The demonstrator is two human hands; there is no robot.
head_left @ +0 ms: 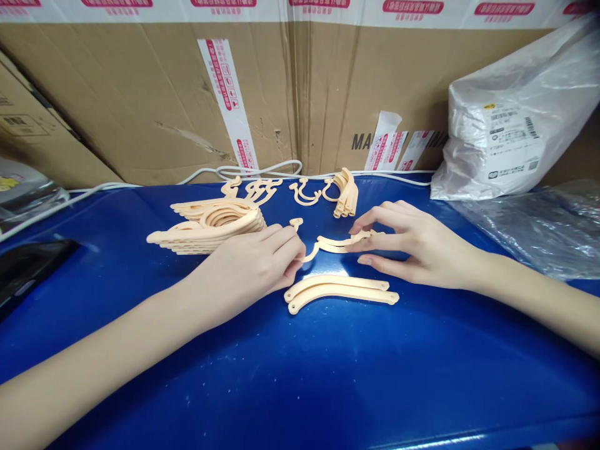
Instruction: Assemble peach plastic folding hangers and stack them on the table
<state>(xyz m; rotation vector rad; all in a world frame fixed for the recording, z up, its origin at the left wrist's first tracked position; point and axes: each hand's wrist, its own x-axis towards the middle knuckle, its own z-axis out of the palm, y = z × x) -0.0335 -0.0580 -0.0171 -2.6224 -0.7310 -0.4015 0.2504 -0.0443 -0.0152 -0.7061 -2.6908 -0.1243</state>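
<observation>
Right now both hands meet at the middle of the frame over a curved piece (pixel 344 240) of peach plastic lying low on the blue worktop (pixel 328 375). The left hand (pixel 262 259) is closed, its fingertips pinching the piece's left end. The right hand (pixel 412 244) has its fingers stretched out and lightly nipping the right end. A small hook (pixel 296 222) pokes up just above the left fingertips. The work probably goes best with both grips kept close to the ends and the piece held flat, so that it neither twists nor springs loose. Two loose arms (pixel 337 290) lie just below the hands, near enough to be knocked. A stack of hangers (pixel 210 228) sits at centre left, with spare hooks (pixel 304 190) and a bundle of arms (pixel 347 194) behind. A white cable (pixel 262 170) runs along the cardboard boxes (pixel 140 94), and a plastic bag (pixel 510 125) fills the upper right.
</observation>
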